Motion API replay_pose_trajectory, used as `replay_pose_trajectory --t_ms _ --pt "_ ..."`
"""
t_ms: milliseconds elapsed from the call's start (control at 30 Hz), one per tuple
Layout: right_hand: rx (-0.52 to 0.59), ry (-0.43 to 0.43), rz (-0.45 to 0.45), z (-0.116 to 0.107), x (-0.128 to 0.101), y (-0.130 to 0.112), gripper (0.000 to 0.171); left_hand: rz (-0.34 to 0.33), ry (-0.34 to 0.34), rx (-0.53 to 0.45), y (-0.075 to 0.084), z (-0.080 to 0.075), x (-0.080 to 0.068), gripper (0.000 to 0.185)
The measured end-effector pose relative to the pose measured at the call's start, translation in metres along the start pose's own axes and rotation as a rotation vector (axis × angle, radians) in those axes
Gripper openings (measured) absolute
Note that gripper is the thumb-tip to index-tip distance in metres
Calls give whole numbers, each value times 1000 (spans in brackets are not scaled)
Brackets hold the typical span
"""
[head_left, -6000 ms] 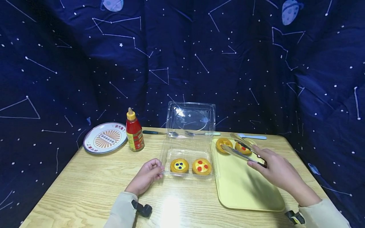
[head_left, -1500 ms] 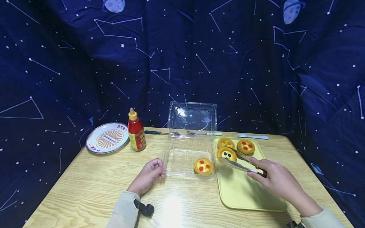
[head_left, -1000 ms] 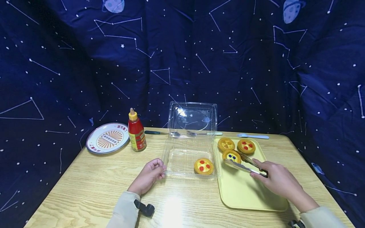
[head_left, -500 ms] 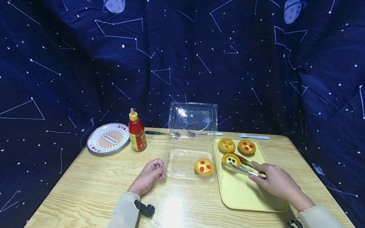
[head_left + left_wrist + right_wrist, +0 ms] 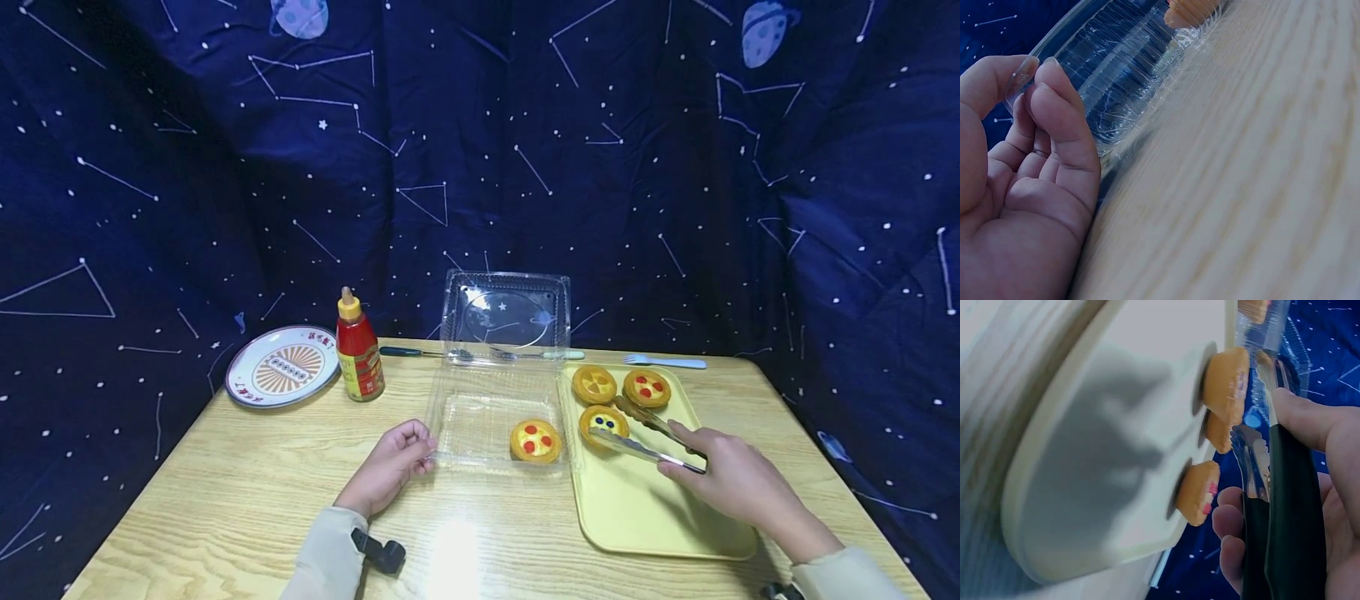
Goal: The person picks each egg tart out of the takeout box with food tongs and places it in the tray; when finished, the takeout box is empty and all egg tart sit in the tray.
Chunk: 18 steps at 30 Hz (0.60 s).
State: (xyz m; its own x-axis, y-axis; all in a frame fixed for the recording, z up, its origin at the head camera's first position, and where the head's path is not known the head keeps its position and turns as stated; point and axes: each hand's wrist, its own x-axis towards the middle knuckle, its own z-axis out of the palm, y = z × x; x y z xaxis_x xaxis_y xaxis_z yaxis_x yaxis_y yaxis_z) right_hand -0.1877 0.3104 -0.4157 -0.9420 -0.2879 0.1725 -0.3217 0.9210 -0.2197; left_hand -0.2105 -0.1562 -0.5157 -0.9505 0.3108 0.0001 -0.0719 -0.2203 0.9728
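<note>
— Where is the blue-dotted tart (image 5: pixel 603 422) sitting?

— On the yellow tray (image 5: pixel 645 517), near its left edge, just in front of the plain yellow tart (image 5: pixel 594 383) and the red-dotted tart (image 5: pixel 647 387). The metal tongs (image 5: pixel 637 433) have their two arms spread on either side of it, so the tart looks set down rather than squeezed.

— And the right hand (image 5: pixel 731 479)?

— Its grip is closed round the dark tong handles, thumb on top, which keeps the arms aimed at the tart.

— What is the left hand (image 5: pixel 390 465) doing?

— Its grip pinches the near left corner of the clear clamshell box (image 5: pixel 491 408) between thumb and fingertips, probably to keep the light plastic from sliding on the desk (image 5: pixel 225 508). One last tart (image 5: pixel 534 440) with red dots lies inside, at the box's front right.

— Anything further out?

— A red sauce bottle (image 5: pixel 357 348) and a patterned plate (image 5: pixel 281 367) to the left, forks behind the box.
</note>
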Motion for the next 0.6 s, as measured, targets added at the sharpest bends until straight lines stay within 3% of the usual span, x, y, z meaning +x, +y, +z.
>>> replay_pose_trajectory --t_ms 600 --pt "-10 80 -119 -21 7 -29 69 6 -3 0 2 1 -1 13"
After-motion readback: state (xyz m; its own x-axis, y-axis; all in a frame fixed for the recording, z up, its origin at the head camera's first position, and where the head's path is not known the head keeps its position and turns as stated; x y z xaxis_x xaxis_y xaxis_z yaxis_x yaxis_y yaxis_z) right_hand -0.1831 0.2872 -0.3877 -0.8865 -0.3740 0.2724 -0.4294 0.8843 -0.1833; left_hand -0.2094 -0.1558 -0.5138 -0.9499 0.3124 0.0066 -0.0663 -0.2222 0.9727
